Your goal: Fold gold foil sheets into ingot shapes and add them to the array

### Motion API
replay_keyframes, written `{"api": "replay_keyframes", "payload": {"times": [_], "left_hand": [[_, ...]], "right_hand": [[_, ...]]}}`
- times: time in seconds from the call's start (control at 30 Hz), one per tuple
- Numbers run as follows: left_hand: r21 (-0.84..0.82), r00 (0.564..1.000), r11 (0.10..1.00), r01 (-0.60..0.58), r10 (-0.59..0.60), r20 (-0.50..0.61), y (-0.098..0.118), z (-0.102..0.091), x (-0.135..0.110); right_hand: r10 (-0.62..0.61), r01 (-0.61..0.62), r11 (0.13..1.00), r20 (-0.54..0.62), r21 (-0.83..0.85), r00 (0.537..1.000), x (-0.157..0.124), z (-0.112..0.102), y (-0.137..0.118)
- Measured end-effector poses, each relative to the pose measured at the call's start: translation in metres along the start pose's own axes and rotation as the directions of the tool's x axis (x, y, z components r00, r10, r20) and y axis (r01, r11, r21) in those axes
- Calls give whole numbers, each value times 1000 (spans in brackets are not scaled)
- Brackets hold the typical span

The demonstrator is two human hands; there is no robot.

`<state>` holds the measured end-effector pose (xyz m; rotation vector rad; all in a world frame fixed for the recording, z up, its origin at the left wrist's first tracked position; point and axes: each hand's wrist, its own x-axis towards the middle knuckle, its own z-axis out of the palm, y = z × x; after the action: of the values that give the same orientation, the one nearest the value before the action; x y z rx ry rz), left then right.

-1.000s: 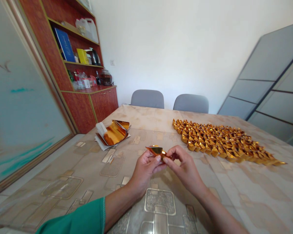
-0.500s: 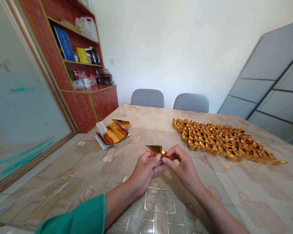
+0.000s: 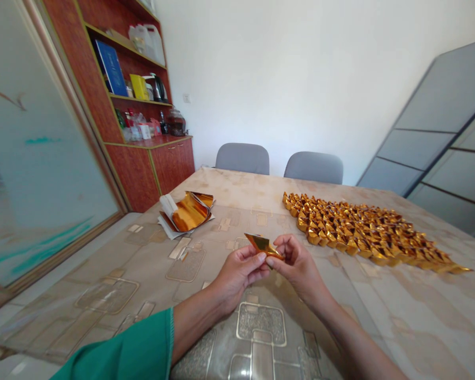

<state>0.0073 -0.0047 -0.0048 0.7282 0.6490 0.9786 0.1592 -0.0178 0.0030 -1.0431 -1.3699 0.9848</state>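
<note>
Gold foil (image 3: 262,244) sits pinched between fingertips (image 3: 261,257) of the left hand (image 3: 237,274) and right hand (image 3: 296,266), forearms (image 3: 198,330) converging.

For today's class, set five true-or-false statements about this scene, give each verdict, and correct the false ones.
1. The left hand and right hand together hold a folded piece of gold foil. True.
2. The many folded gold pieces sit in a cardboard box. False: they lie in a mass directly on the patterned table cover.
3. A stack of gold foil sheets lies on white paper left of the hands. True.
4. Two grey chairs stand beyond the table. True.
5. The left sleeve is red. False: the sleeve is green.
</note>
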Motion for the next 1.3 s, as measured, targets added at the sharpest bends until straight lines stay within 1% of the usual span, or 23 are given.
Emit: {"api": "replay_keyframes", "payload": {"times": [0.17,0.23,0.4,0.53,0.7,0.8,0.97,1.03,1.1,1.13,1.2,1.3], "left_hand": [[37,998,998,-60,61,-29,0,-1,2],[51,997,997,-66,68,-40,-1,-1,2],[74,996,996,-40,46,-71,-3,-2,3],[82,997,995,-58,62,-43,-5,-3,4],[59,993,996,-67,73,-93,-5,-2,4],[73,985,985,-154,159,-69,-4,0,4],[230,941,916,-328,339,-10,-3,1,8],[319,921,870,-375,389,21,-2,-1,9],[451,893,783,-428,442,79,-2,-3,8],[525,873,716,-460,474,118,-1,-5,8],[654,814,540,-529,540,213,0,-7,6],[753,700,250,-609,617,361,1,-10,6]], "right_hand": [[53,-55,998,87,23,995,-1,3,-7],[51,-53,998,81,17,995,-2,5,-6],[33,-33,999,32,-1,999,-2,7,3],[62,-63,998,52,6,997,-2,8,3],[84,-85,996,44,25,996,-2,10,-1],[106,-107,993,39,51,994,-2,10,-3],[135,-143,975,59,171,989,-2,6,-5],[155,-160,967,40,196,987,-2,4,-4],[179,-180,962,24,205,984,-2,2,-3],[193,-194,958,21,210,981,-2,1,-2],[224,-222,948,16,230,974,-2,0,-1],[252,-242,934,-3,264,968,-1,0,0]]}}
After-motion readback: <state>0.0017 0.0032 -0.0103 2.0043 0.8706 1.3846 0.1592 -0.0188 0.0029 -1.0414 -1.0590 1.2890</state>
